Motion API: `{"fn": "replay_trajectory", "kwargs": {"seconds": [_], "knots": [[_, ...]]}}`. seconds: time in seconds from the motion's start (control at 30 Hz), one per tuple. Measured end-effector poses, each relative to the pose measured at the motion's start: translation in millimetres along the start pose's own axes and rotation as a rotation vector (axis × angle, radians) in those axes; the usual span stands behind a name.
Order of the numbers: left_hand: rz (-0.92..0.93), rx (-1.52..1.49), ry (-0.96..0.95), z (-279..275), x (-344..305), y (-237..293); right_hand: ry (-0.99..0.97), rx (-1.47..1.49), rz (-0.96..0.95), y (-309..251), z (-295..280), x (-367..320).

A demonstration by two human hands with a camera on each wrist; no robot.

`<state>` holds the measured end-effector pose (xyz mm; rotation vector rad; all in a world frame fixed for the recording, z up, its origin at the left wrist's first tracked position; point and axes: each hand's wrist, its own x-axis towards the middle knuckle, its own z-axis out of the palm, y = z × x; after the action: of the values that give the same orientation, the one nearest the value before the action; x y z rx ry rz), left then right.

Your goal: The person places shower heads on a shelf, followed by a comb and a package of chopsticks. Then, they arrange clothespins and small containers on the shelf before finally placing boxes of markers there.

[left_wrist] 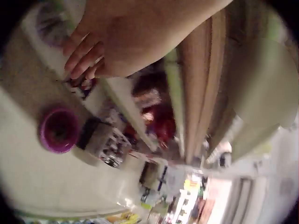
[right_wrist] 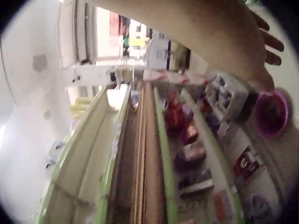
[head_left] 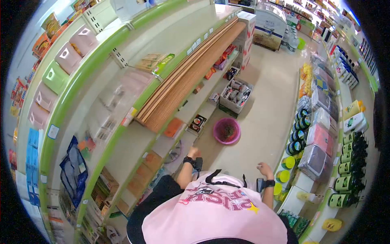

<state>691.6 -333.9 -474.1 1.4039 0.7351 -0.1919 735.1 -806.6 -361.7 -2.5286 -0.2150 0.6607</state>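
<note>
My left hand (head_left: 194,153) hangs beside the lower shelves with nothing in it; its fingers (left_wrist: 84,60) are loosely extended in the left wrist view. My right hand (head_left: 265,170) is held out over the aisle at my other side, also holding nothing, its fingers (right_wrist: 274,43) spread. A stack of long brown wooden boards (head_left: 195,77) lies along the shelf on the left. Ahead of my hands, a pink basin (head_left: 221,138) with dark contents sits on the floor. Just beyond it stands a grey crate (head_left: 232,106) filled with small packages.
Green-edged shelves (head_left: 106,156) run along my left, with a blue bag (head_left: 74,175) on one. Along the right shelf sit dark-lidded jars (head_left: 298,132), folded packs (head_left: 315,166) and green bottles (head_left: 345,185). A white freezer (head_left: 269,24) stands at the aisle's far end.
</note>
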Motion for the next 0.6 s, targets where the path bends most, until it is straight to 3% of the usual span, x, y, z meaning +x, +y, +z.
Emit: {"fn": "replay_trajectory", "kwargs": {"seconds": [0.03,0.1,0.2,0.27,0.3,0.33,0.37,0.43,0.47,0.53,0.6], "knots": [[-0.157,-0.267,-0.086,10.9,-8.5,-1.9,0.02,0.158,0.124,34.9,13.1,-3.5],[-0.249,-0.192,-0.146,21.9,-6.8,-20.0,0.059,0.461,0.313,100.4,54.4,-6.7],[-0.249,-0.334,-0.12,22.6,-27.4,1.0,0.251,0.903,0.47,117.0,106.3,-38.7],[-0.201,-0.256,-0.023,18.6,-37.7,62.9,0.262,0.842,0.398,163.2,117.2,-30.6],[0.286,-0.029,-0.077,17.9,-29.8,104.5,0.274,0.775,0.322,242.7,139.1,-57.3],[0.279,0.043,0.275,23.8,-26.3,143.3,0.284,0.7,0.244,312.9,144.1,-94.1],[0.552,0.178,0.275,20.7,-32.3,197.3,0.288,0.62,0.164,384.7,144.4,-123.8],[0.724,0.253,0.29,25.6,-72.9,321.4,0.279,0.44,-0.002,417.2,73.8,-123.1],[0.919,0.274,0.392,30.4,-89.2,374.5,0.264,0.345,-0.078,428.4,42.1,-101.8],[1.065,0.359,0.641,19.3,-89.4,442.8,0.232,0.165,-0.238,437.9,-13.0,-52.2],[1.059,0.534,0.886,0.8,-67.6,487.5,0.2,0.013,-0.384,434.0,-33.5,-20.5]]}}
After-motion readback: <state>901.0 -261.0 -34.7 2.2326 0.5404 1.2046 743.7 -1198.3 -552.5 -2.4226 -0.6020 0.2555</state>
